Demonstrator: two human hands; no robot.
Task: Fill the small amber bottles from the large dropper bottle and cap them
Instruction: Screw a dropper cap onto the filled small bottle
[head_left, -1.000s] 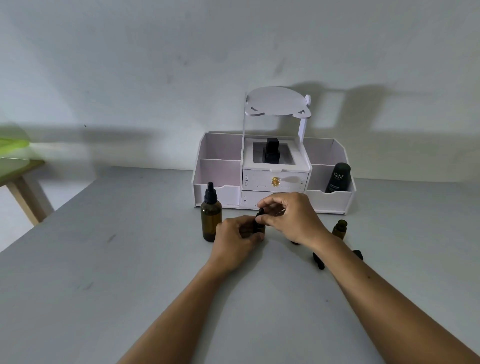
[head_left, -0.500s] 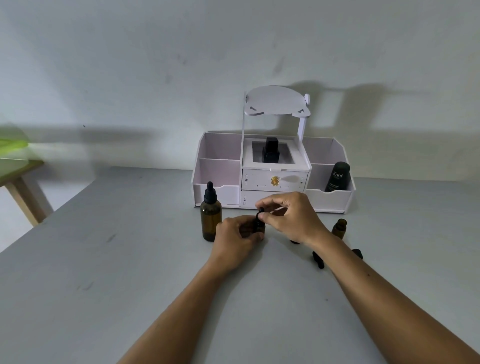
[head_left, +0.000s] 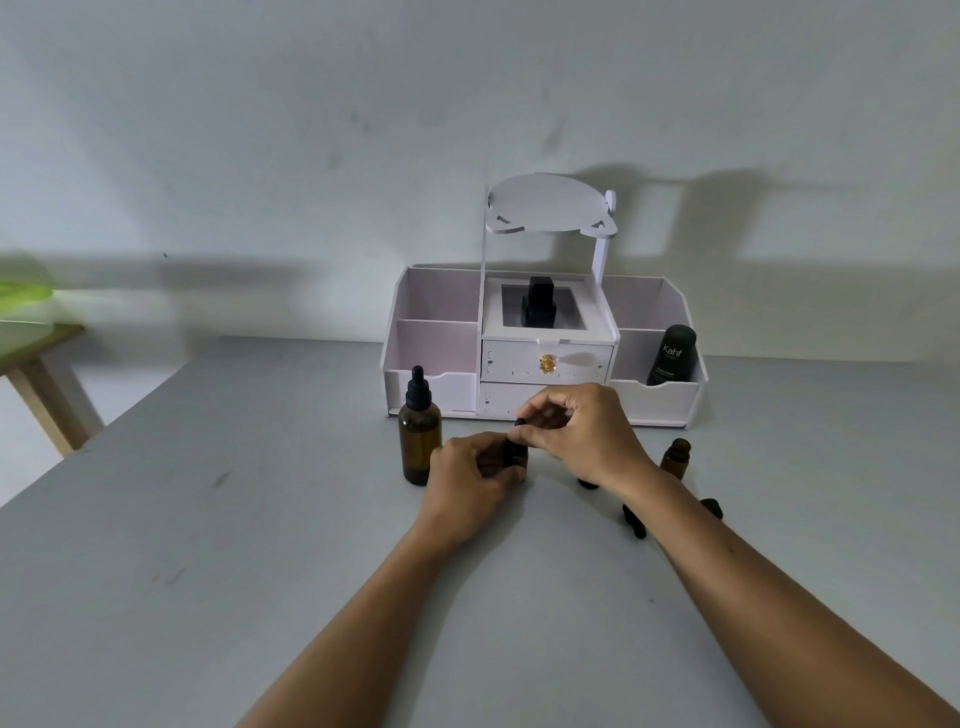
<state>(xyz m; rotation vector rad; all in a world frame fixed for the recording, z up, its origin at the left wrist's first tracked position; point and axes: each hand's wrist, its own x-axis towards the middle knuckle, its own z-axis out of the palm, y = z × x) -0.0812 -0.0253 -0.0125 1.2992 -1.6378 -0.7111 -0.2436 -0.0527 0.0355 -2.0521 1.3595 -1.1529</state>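
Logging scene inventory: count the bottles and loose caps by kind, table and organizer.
Large amber dropper bottle: 1
Small amber bottles: 2, one held, one uncapped
Black containers in the organizer: 2
Loose black caps: 2 visible
Total: 7

The bench (head_left: 208, 519) is plain grey. The large dropper bottle (head_left: 418, 441) is amber glass with a black top; a small open bottle (head_left: 677, 458) is amber too. The organiser (head_left: 660, 402) is white with pale pink compartments and a gold drawer knob (head_left: 546, 363). A black tube (head_left: 671, 355) carries white lettering.
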